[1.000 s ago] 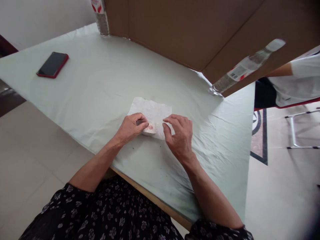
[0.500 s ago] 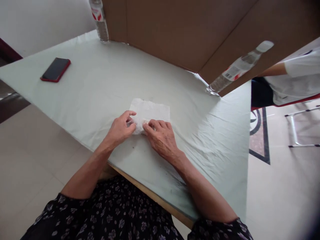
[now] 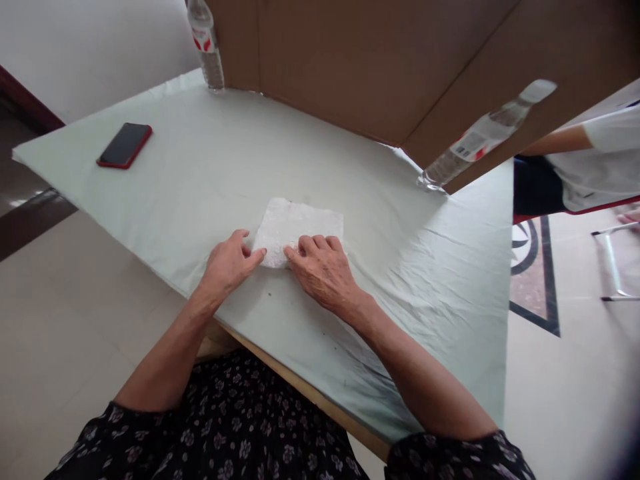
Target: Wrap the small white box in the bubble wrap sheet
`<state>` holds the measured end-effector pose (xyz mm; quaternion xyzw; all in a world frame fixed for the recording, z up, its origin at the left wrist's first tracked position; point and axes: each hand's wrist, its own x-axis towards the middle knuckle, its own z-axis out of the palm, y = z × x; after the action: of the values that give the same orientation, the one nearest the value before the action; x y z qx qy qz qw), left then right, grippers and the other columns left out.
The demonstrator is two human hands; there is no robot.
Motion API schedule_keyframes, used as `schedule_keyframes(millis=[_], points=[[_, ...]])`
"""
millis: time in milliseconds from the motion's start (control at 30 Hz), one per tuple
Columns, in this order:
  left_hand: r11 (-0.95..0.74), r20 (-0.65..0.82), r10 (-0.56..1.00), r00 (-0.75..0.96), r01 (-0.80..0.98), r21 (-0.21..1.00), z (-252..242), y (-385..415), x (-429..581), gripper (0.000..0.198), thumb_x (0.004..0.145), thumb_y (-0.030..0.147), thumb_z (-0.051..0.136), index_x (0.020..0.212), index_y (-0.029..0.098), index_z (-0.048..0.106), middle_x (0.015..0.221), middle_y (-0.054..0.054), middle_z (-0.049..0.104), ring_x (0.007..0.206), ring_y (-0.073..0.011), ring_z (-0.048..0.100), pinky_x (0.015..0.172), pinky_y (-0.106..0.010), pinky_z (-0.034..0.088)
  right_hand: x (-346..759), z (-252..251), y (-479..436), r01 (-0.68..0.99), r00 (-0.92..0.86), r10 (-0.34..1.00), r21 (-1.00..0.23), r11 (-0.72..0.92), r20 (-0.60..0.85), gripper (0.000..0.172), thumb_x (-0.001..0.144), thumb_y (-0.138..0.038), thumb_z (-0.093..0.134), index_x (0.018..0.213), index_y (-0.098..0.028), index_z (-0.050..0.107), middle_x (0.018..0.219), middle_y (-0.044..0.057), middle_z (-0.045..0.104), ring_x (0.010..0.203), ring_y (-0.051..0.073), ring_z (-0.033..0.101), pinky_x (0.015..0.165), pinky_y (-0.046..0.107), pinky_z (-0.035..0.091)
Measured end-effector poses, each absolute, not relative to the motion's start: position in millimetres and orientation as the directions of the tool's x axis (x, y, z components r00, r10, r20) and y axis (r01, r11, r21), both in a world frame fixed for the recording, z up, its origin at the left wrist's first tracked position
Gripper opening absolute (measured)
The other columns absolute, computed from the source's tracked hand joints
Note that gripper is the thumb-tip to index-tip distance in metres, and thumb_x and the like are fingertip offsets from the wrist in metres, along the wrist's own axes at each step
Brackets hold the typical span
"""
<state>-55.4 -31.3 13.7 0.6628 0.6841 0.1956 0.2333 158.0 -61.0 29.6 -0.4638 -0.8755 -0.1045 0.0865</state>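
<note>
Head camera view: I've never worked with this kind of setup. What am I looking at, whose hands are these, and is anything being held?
There is no machine here. A person wears one camera on the head, and it looks forward and down. The left hand and right hand are that person's own. The right hand lies flat on the near edge of a white paper tissue spread on the pale tablecloth. The left hand's fingers touch the tissue's near left corner. Neither hand grips anything. Farther off are a red-cased phone, a water bottle, a second bottle and brown cardboard. The white sleeve at right belongs to someone else.
</note>
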Motion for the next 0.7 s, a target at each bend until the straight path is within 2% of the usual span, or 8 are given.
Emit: schedule_keyframes(millis=[100, 233, 400, 700], points=[[0.081, -0.123, 0.992, 0.000, 0.753, 0.653, 13.4, -29.3, -55.5, 0.057, 0.078, 0.048, 0.069, 0.121, 0.012, 0.064, 0.071, -0.004, 0.069, 0.069, -0.0247, 0.068, 0.067, -0.034, 0.054, 157.8, 31.9, -58.9, 0.819, -0.573, 0.786, 0.117, 0.562, 0.233, 0.024, 0.100, -0.014, 0.044, 0.102, -0.020, 0.067, 0.093, 0.012, 0.067, 0.082, 0.025, 0.048, 0.075, 0.041, 0.027], [0.198, -0.220, 0.975, -0.020, 0.518, 0.832, 9.6, -27.0, -43.0, 0.036, 0.074, 0.036, 0.071, 0.102, 0.014, 0.066, 0.063, 0.000, 0.064, 0.051, -0.0176, 0.063, 0.047, -0.026, 0.048, 157.0, 32.2, -57.2, 0.807, -0.590, 0.776, 0.174, 0.564, 0.224, 0.027, 0.100, -0.014, 0.042, 0.104, -0.020, 0.068, 0.092, 0.012, 0.066, 0.082, 0.024, 0.047, 0.074, 0.040, 0.025], [0.344, -0.345, 0.938, -0.033, 0.213, 0.915, 12.5, -29.8, -27.5, 0.027, 0.068, 0.032, 0.071, 0.088, 0.012, 0.068, 0.068, 0.000, 0.065, 0.048, -0.0117, 0.059, 0.042, -0.022, 0.047, 154.0, 31.9, -57.3, 0.817, -0.576, 0.791, 0.162, 0.553, 0.205, 0.029, 0.102, -0.014, 0.039, 0.104, -0.019, 0.068, 0.094, 0.012, 0.065, 0.085, 0.024, 0.046, 0.074, 0.040, 0.022], [0.238, -0.237, 0.971, -0.032, 0.076, 0.968, 12.7, -32.5, -9.6, 0.021, 0.064, 0.033, 0.067, 0.073, 0.014, 0.070, 0.060, 0.002, 0.061, 0.049, -0.0085, 0.051, 0.040, -0.018, 0.040, 153.0, 24.2, -55.4, 0.819, -0.573, 0.788, 0.138, 0.557, 0.223, 0.026, 0.099, -0.012, 0.042, 0.102, -0.020, 0.067, 0.094, 0.012, 0.064, 0.087, 0.026, 0.047, 0.074, 0.040, 0.022]])
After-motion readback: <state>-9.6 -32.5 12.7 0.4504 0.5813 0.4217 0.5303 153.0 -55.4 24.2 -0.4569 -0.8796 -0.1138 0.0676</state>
